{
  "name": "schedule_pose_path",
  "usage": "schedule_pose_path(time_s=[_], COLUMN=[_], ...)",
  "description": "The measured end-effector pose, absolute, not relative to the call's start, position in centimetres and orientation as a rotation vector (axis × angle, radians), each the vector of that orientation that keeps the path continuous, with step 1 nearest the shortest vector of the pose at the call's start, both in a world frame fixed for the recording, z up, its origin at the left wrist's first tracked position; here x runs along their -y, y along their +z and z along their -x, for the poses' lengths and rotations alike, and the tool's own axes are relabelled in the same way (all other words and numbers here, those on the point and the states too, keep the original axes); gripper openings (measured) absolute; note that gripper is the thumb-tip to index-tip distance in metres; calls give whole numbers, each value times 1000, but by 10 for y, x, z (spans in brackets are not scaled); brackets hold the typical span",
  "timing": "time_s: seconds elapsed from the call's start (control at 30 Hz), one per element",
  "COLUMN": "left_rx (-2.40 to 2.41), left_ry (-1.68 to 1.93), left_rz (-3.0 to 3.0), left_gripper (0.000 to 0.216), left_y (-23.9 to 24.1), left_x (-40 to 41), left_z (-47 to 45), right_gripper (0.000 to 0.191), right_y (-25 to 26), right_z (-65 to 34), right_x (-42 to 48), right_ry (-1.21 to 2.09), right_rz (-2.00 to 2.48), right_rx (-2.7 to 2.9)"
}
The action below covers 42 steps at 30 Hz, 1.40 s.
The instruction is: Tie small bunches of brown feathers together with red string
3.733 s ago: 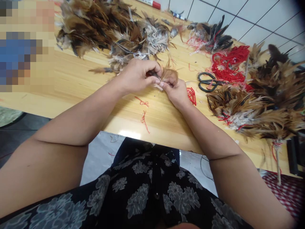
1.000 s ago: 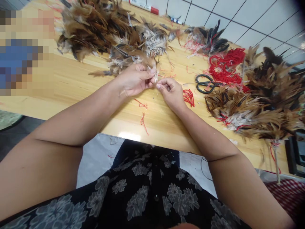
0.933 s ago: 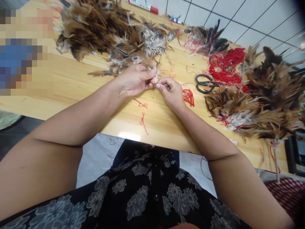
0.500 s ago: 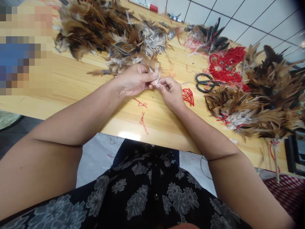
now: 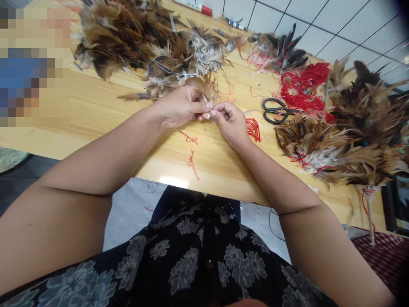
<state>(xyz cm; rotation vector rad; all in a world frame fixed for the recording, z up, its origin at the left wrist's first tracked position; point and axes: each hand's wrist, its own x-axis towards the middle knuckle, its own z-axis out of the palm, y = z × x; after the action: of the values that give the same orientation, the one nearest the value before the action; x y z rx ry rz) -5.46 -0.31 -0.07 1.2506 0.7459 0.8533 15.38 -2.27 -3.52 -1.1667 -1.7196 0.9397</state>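
Note:
Brown feathers point(image 5: 209, 88) with pale quill ends are pinched in my left hand point(image 5: 187, 106), above the wooden table. My right hand point(image 5: 230, 121) is closed, its thumb and fingertip pressed together at the quill ends. What exactly those fingertips grip is too small to make out. Just behind my left hand lies a heap of loose brown and black feathers point(image 5: 128, 38), with fluffy pale ends towards the right. A short bundle of cut red cord point(image 5: 253, 130) rests beside my right hand. Two thin red thread scraps, one a knotted thread point(image 5: 191, 158), lie nearer the table edge.
Black-handled scissors point(image 5: 275, 111) lie right of my hands, against a pile of red cord point(image 5: 305, 87). Tied feather bundles point(image 5: 309, 140) fill the table's right side. A red-capped marker point(image 5: 194, 7) lies at the back, near the tiled wall point(image 5: 319, 21).
Brown feathers now stand up from my left hand, where a pale strip showed before. My right hand stays by the quill ends, its fingers slightly shifted.

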Motion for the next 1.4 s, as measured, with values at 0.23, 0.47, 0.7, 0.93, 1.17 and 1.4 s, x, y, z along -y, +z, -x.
schedule_pose_path(time_s=[0.23,0.47,0.7,0.93,1.17,1.4], left_rx=[-794,-899,-661,-712,-720,-660], left_ry=[855,895,1004,943,907,853], left_rz=[-1307,-1519,-1317,-1182,-1148,-1217], left_gripper=[45,40,66,61,49,57], left_y=[0,-4,-7,-1,1,-7], left_x=[6,5,-1,0,4,2], left_z=[53,52,56,56,52,53], right_gripper=[28,11,34,47,47,42], right_y=[-41,-43,-40,-47,-58,-58], right_z=[-157,-157,-159,-159,-160,-160], right_x=[21,26,24,20,15,18], right_ry=[681,518,685,638,542,524], right_rz=[1168,1257,1186,1125,1077,1051], right_rx=[1961,2113,1954,1915,1969,1981])
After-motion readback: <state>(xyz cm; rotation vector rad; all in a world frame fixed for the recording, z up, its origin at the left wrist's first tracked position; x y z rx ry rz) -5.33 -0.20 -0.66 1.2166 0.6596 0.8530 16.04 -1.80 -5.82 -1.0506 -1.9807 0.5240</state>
